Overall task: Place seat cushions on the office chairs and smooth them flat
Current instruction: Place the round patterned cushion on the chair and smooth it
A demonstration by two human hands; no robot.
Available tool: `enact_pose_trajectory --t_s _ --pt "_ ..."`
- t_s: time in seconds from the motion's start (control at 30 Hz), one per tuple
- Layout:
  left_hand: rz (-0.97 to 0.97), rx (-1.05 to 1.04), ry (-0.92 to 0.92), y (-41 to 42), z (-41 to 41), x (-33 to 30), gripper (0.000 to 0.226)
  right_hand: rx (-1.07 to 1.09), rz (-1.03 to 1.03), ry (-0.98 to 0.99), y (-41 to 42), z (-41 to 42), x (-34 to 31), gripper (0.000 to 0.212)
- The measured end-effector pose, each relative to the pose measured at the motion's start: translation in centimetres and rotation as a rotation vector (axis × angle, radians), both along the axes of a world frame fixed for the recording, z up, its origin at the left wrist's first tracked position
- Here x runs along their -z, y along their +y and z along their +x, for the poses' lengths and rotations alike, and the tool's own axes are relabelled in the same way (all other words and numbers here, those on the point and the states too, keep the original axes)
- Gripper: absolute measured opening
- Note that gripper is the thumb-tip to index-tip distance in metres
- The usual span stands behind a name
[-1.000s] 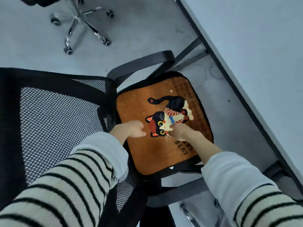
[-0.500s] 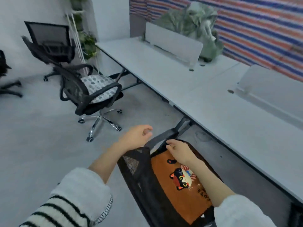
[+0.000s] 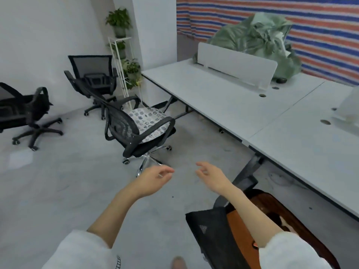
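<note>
Nearby, an orange cat-print cushion [image 3: 242, 228] is seen laid on the closest office chair [image 3: 211, 230]. Left hand [image 3: 155, 178] and right hand [image 3: 211, 176] are held out, loosely open, empty. A grey patterned cushion [image 3: 148, 121] is seen on a further chair [image 3: 132, 133] beside the desk [image 3: 233, 105], apparently already placed.

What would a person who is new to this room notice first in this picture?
Probably the two bare hands, left and right, held open and empty over the grey floor in the middle. Behind them stands an office chair with a grey patterned cushion on its seat, beside the long white desk. At the bottom right, an orange cushion lies on a nearer chair.
</note>
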State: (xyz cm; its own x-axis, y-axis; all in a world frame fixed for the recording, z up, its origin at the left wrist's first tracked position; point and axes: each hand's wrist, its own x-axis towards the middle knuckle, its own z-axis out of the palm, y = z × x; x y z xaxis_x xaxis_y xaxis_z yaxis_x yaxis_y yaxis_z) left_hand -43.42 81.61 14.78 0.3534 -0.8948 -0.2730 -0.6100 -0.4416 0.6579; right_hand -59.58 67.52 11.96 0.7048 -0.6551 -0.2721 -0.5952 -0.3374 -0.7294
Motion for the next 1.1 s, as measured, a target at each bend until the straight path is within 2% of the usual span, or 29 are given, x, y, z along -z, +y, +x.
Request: enact_pose_trajectory --t_s 0.17,0.47,0.8,0.97,1.1 --pt "0.035 -0.026 -0.079 -6.5 9.8 0.2 0.026 0.034 0.025 -0.044 -5.1 9.5 1.2 0.041" --pt "0.086 -0.04 -0.056 -16.5 23.2 -0.1 0.03 0.098 0.114 -0.018 -15.2 22.1 1.7 0.038" --pt "0.14 -0.005 -0.017 -27.7 39.8 3.9 0.037 0.162 0.127 0.062 -25.0 38.7 4.9 0.038" --pt "0.155 -0.023 -0.022 -32.9 45.6 6.1 0.039 0.153 0.127 0.085 -28.7 45.1 5.4 0.038" --pt "0.271 -0.066 0.051 -35.3 48.6 9.6 0.039 0.129 0.14 0.148 -32.7 48.9 7.1 0.038"
